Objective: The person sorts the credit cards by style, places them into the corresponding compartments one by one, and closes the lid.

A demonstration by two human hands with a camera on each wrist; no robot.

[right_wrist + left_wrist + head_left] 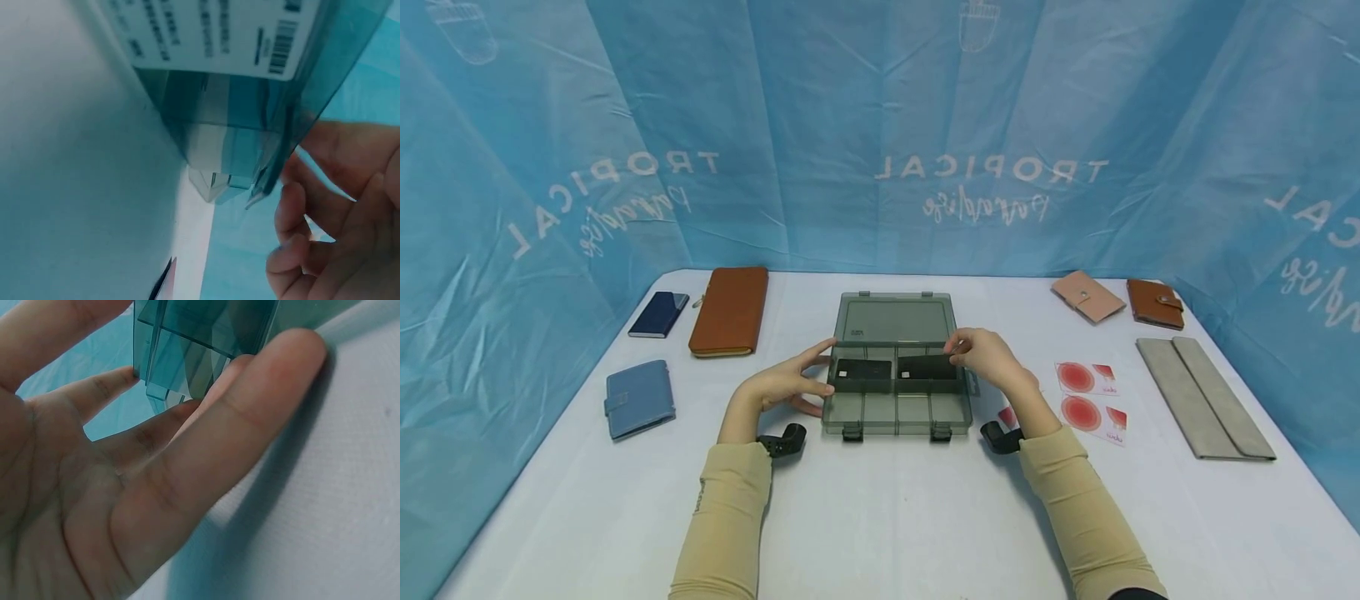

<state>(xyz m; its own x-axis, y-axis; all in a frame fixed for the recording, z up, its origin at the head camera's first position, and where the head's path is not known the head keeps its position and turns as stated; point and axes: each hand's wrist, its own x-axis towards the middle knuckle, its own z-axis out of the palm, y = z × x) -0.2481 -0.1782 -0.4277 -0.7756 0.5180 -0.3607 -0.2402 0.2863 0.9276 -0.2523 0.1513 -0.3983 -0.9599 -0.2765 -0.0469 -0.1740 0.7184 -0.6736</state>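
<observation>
The left hand (782, 383) has its fingers spread wide along the near-side wall beside it — braced, as I read it, against the divided box (880, 408) rather than wrapped round it. The left wrist view shows those fingers long and nearly straight, touching the clear plastic. Just right of that hand, past the wall, the left black card (865, 369) sits in a far-row compartment; I can't tell whether it lies fully flat.

Next, between the two hands, the right black card (928, 367) is in the neighbouring compartment, one divider over. The right hand (988, 358) has thumb and finger drawn narrow at that card's far right corner, and from the head view I take it as pinching the card; the box wall hides the fingertips in my right wrist view.

To the right of that hand lie the upper red-and-white card (1086, 377) and the lower red-and-white card (1093, 417), then, well apart, the grey folder (1206, 398).

My judgement: the step in hand is settling or lifting the right black card — one still can't say which. Either way, the next move calls for a steady left brace and a light right pinch, clear of the divider.
</observation>
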